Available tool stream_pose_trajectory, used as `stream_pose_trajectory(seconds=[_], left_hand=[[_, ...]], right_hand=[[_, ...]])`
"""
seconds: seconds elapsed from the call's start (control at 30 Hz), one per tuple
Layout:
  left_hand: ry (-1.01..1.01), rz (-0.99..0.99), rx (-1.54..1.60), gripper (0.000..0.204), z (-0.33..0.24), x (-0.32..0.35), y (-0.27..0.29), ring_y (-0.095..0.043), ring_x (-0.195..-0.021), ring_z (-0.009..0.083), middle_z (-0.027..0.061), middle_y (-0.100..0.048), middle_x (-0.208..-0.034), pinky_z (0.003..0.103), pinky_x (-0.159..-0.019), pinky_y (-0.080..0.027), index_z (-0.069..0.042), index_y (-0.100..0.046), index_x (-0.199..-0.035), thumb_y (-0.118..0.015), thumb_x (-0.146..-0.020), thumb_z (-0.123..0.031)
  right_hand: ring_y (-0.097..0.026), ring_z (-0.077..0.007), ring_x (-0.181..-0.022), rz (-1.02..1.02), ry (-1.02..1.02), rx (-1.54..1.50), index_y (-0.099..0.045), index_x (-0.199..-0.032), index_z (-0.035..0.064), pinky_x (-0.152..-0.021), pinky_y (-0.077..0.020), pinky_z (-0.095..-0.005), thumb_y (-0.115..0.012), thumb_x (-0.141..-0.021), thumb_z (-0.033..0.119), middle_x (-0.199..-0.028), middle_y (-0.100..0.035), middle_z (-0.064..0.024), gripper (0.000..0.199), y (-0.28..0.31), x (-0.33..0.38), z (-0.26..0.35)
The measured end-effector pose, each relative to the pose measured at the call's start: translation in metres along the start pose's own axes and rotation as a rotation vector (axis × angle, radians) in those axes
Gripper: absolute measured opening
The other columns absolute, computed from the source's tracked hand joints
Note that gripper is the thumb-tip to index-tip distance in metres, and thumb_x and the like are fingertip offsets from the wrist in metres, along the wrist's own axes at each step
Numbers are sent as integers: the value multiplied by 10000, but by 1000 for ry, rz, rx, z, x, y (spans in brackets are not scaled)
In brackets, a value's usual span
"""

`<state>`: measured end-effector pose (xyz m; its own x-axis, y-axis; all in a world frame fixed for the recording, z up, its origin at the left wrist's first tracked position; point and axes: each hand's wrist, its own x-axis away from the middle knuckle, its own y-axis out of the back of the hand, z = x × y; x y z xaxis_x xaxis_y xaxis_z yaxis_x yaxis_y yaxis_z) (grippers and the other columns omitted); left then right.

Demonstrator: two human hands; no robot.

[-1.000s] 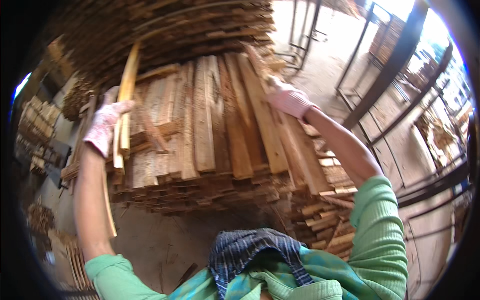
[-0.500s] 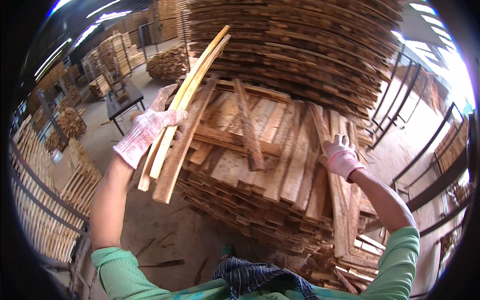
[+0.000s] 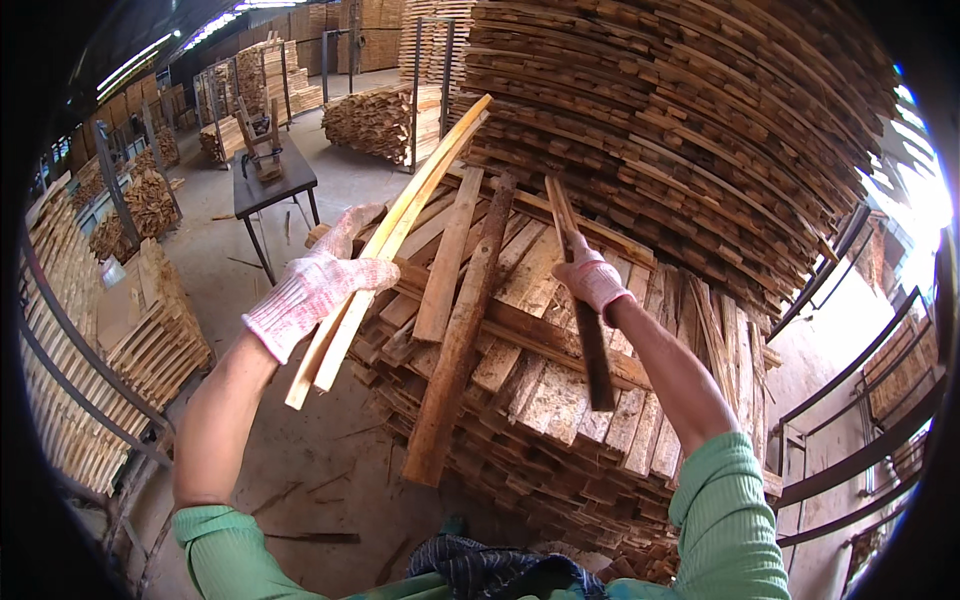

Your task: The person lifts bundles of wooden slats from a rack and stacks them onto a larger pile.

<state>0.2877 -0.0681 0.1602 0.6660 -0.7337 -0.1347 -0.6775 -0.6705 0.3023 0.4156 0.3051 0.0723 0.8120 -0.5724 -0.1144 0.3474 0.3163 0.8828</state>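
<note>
Our gloved left hand (image 3: 318,285) clenches two pale slats (image 3: 395,235) slanting toward one o'clock; our right hand (image 3: 592,280) grips one dark narrow strip (image 3: 583,300) above the low stack (image 3: 560,400). We judge sorting under way: next, each piece needs lifting clear. Compared with half a second ago, the right hand now holds a strip instead of resting on the boards.

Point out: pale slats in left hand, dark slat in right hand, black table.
pale curved wooden slats (image 3: 420,190), head view, mid-length
dark narrow wooden slat (image 3: 595,355), head view, lower part below hand
black metal table (image 3: 268,185), head view, top
</note>
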Motion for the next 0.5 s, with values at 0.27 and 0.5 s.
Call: stream_pose_trajectory(seconds=[0.27, 0.5], left_hand=[[-45, -112, -15, 753, 63, -66, 28, -641, -753, 121, 71, -684, -1002, 248, -685, -539, -191, -389, -1508, -753, -849, -200], [-9, -55, 17, 698, 41, -47, 25, -649, -691, 110, 65, -699, -899, 246, -599, -537, -217, -411, -1499, -736, -882, -183]], right_hand=[[-681, -233, -953, 162, 168, 764, -427, -1374, -68, -792, -610, -361, -549, -1007, 316, -1213, -591, -218, 545, -71, -90, 170], [-664, -341, -1078, 188, 218, 457, -519, -1358, 40, -920, -517, -520, -520, -993, 303, -1252, -641, -140, 450, -151, -179, 118]])
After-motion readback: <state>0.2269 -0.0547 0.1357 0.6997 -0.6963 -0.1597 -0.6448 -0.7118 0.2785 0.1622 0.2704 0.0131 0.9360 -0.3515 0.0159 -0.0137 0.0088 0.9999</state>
